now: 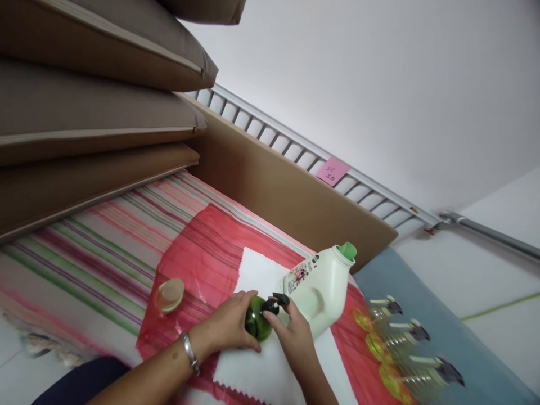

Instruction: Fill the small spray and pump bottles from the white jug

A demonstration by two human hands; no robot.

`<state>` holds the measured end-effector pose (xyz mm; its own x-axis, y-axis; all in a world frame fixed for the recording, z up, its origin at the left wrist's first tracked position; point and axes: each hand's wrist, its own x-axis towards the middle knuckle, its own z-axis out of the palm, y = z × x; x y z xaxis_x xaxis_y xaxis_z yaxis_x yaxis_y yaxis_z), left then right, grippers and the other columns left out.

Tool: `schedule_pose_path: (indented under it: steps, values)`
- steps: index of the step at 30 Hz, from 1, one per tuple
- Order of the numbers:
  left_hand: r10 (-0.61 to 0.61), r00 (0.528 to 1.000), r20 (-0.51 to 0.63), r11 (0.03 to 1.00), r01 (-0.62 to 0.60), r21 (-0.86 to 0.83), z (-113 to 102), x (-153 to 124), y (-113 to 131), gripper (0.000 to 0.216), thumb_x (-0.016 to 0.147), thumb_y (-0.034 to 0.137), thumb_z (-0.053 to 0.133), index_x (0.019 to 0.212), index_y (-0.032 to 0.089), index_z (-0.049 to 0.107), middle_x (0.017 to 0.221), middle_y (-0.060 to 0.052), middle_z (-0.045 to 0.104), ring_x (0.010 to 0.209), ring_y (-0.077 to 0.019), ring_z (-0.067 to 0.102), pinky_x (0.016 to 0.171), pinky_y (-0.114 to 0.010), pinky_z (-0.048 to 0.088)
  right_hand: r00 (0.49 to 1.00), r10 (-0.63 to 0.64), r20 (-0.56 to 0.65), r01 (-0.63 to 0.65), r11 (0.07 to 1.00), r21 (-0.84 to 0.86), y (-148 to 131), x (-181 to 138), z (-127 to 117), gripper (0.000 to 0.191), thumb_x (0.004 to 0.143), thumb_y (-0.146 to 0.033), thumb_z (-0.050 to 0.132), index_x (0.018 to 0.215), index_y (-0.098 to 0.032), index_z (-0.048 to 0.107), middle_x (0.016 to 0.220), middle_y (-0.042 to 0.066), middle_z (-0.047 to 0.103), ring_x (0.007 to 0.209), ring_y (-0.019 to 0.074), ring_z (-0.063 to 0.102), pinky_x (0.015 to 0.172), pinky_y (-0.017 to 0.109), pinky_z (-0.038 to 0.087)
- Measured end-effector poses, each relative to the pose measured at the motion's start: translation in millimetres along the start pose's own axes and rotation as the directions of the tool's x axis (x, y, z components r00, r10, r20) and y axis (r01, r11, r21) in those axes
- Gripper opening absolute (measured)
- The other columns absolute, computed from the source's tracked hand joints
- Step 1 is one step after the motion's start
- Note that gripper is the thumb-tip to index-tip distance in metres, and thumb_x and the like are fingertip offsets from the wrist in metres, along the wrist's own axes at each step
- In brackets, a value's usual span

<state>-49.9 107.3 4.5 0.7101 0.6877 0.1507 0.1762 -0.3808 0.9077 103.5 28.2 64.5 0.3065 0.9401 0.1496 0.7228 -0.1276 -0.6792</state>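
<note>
A small green pump bottle point(258, 322) is between my hands. My left hand point(231, 322), with a silver bangle at the wrist, wraps round the bottle's body. My right hand point(293, 332) has its fingers closed on the dark pump head point(273, 304) at the bottle's neck. Whether the pump is screwed down cannot be made out. Right behind them a pale green jug point(323, 289) with a handle has its green spout uncovered. Underneath lies a white cloth point(248, 368) with a zigzag edge. To the left, a pale round cap point(171, 295) rests on a sheer red cloth point(192, 253).
Several clear spray bottles point(405, 333) with dark tops and yellow bases stand at the right. A striped cover point(105, 247) lies beneath everything. Thick brown cushions point(93, 107) are stacked at the upper left. Behind runs a brown panel point(270, 174), then a slatted rail with a pink note point(333, 170).
</note>
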Motion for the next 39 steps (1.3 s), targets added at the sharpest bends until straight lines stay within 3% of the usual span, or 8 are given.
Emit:
schedule_pose_path:
  steps: [5, 9, 14, 22, 27, 32, 35, 39]
  values:
    - [-0.005, 1.000, 0.007, 1.000, 0.005, -0.010, 0, 0, -1, 0.101, 0.043, 0.042, 0.082, 0.132, 0.021, 0.038, 0.128, -0.013, 0.051, 0.115, -0.0305, 0.049, 0.099, -0.041, 0.038, 0.998, -0.048, 0.034, 0.045, 0.997, 0.069, 1, -1, -2, 0.041, 0.080, -0.039, 0.052, 0.117, -0.020, 0.054, 0.123, 0.010, 0.058, 0.117, 0.0263, 0.050, 0.101, 0.044, 0.038]
    - [0.006, 1.000, 0.008, 1.000, -0.006, 0.005, 1, 0, -3, 0.103, 0.044, 0.043, 0.082, 0.133, 0.019, 0.037, 0.128, -0.014, 0.051, 0.115, -0.0309, 0.049, 0.098, -0.041, 0.038, 1.000, 0.005, 0.009, -0.005, 1.000, 0.019, -1, -1, -2, 0.033, 0.076, -0.038, 0.058, 0.104, -0.021, 0.060, 0.106, 0.008, 0.066, 0.106, 0.0280, 0.057, 0.097, 0.046, 0.040]
    - [0.017, 1.000, -0.004, 1.000, -0.017, 0.002, 2, 0, -5, 0.101, 0.044, 0.043, 0.082, 0.132, 0.021, 0.037, 0.127, -0.013, 0.051, 0.114, -0.0307, 0.049, 0.097, -0.040, 0.039, 0.999, 0.014, 0.045, -0.022, 0.984, 0.175, 0, -1, -1, 0.039, 0.075, -0.038, 0.057, 0.110, -0.021, 0.057, 0.119, 0.009, 0.061, 0.114, 0.0267, 0.053, 0.099, 0.044, 0.040]
    - [0.022, 1.000, -0.001, 1.000, -0.022, 0.009, 3, 0, -6, 0.102, 0.043, 0.043, 0.082, 0.133, 0.021, 0.037, 0.128, -0.013, 0.051, 0.116, -0.0308, 0.048, 0.099, -0.041, 0.038, 0.995, 0.088, 0.052, -0.101, 0.931, 0.351, 7, -1, 3, 0.041, 0.071, -0.037, 0.064, 0.108, -0.021, 0.060, 0.118, 0.009, 0.063, 0.113, 0.0282, 0.054, 0.100, 0.046, 0.039]
    - [0.029, 1.000, 0.007, 0.999, -0.030, 0.014, 1, -1, -2, 0.102, 0.044, 0.043, 0.082, 0.132, 0.020, 0.038, 0.128, -0.013, 0.051, 0.115, -0.0305, 0.048, 0.098, -0.041, 0.039, 0.983, 0.183, -0.002, -0.172, 0.925, 0.340, 11, -2, 9, 0.044, 0.062, -0.039, 0.071, 0.100, -0.018, 0.062, 0.108, 0.011, 0.067, 0.105, 0.0316, 0.058, 0.098, 0.049, 0.040]
    - [0.047, 0.999, 0.005, 0.998, -0.047, 0.029, -1, -2, 0, 0.098, 0.045, 0.042, 0.081, 0.131, 0.020, 0.039, 0.126, -0.013, 0.053, 0.112, -0.0310, 0.050, 0.094, -0.041, 0.042, 0.984, 0.160, 0.072, -0.176, 0.872, 0.456, 11, -4, 12, 0.048, 0.067, -0.039, 0.068, 0.109, -0.020, 0.060, 0.117, 0.009, 0.063, 0.112, 0.0275, 0.055, 0.097, 0.042, 0.042]
    - [0.046, 0.999, 0.004, 0.998, -0.046, 0.046, 0, -1, 0, 0.099, 0.045, 0.042, 0.081, 0.132, 0.020, 0.039, 0.126, -0.013, 0.052, 0.111, -0.0314, 0.051, 0.094, -0.041, 0.042, 0.977, 0.207, 0.051, -0.210, 0.891, 0.402, 8, -5, 13, 0.045, 0.062, -0.038, 0.072, 0.102, -0.017, 0.064, 0.106, 0.011, 0.068, 0.107, 0.0313, 0.058, 0.096, 0.046, 0.042]
    - [0.050, 0.999, 0.002, 0.998, -0.050, 0.043, 1, -1, -1, 0.099, 0.046, 0.042, 0.081, 0.132, 0.018, 0.039, 0.126, -0.015, 0.052, 0.112, -0.0319, 0.050, 0.094, -0.042, 0.042, 0.988, 0.151, 0.029, -0.142, 0.825, 0.547, 3, -8, 12, 0.048, 0.065, -0.037, 0.070, 0.110, -0.022, 0.062, 0.118, 0.008, 0.063, 0.114, 0.0290, 0.054, 0.097, 0.045, 0.041]
